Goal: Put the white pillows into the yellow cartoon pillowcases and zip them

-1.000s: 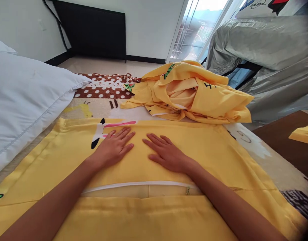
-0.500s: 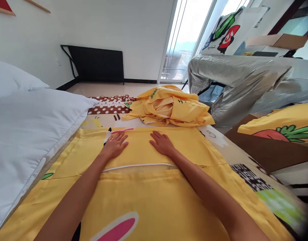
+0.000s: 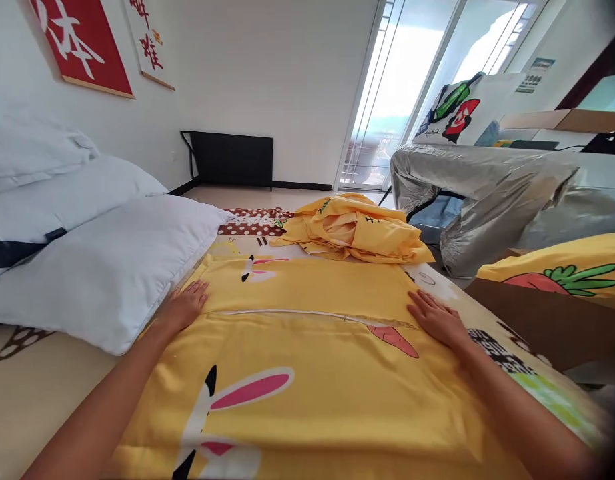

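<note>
And here, spread just beside the white pillow (image 3: 107, 267), is seen the yellow pillowcase (image 3: 312, 373), softly creased, printed with pink-and-white rabbit ears (image 3: 255, 390) and a coral carrot (image 3: 395, 339). Its pillow-side edge is touched by the left hand (image 3: 184, 307), the opposite edge by the right hand (image 3: 436, 320), both laid flat, ungripping.

Wall (image 3: 297, 73): white, dark skirting (image 3: 307, 186) at its foot
Hangings (image 3: 85, 50): one red, one pale with red characters — upper left
Panel (image 3: 232, 160): black, upright by the far wall
Floor (image 3: 222, 195): pale
Window (image 3: 402, 73): tall panes, bright with daylight
Sheeting (image 3: 487, 177): silvery, crumpled — draped at the right, a carton (image 3: 597, 121) beyond
</note>
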Demonstrator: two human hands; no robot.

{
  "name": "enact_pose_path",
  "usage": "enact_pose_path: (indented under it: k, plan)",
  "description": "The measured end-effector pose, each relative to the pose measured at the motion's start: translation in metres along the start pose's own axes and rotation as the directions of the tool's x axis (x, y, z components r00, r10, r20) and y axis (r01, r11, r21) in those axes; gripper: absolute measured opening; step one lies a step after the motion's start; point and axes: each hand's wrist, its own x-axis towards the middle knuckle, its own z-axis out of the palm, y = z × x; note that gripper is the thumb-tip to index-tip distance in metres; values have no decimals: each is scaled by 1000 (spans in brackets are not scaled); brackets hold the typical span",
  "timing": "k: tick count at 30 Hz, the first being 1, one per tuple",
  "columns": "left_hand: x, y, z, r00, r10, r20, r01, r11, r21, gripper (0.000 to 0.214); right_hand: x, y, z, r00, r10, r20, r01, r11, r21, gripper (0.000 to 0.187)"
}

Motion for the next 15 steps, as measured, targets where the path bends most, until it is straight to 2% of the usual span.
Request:
enact_pose_path:
  k: [2, 4, 6, 8, 10, 11, 12, 15]
  plan:
    - [-13, -6, -9, 998, 40, -46, -38, 999, 38, 52, 2, 12, 6, 1000, 0, -10, 1, 1000, 19, 66]
    - [-27, -19, -23, 988, 19, -156, -1, 993, 115, 53, 4, 20, 12, 999, -5, -51, 8, 998, 56, 66]
    - [-40, -39, -40, 949, -92, -301, 151, 972, 180, 64, 6, 23, 16, 996, 0, -93, 8, 996, 88, 64]
    - [-52, -57, -54, 876, -285, -390, 363, 921, 144, 80, 7, 24, 18, 993, 5, -117, 8, 994, 106, 63]
    - [-60, -68, -63, 801, -467, -374, 515, 857, 34, 88, 7, 24, 20, 990, 9, -141, 8, 993, 118, 64]
    - [-63, -71, -67, 782, -521, -343, 553, 833, -5, 84, 7, 24, 21, 988, 7, -157, 13, 992, 125, 64]
    - [-64, -71, -71, 779, -549, -304, 569, 822, -27, 76, 7, 24, 22, 985, 3, -171, 19, 991, 131, 63]
    - [-60, -67, -95, 815, -539, -215, 547, 837, -25, 51, 9, 27, 24, 981, -1, -193, 30, 989, 147, 61]
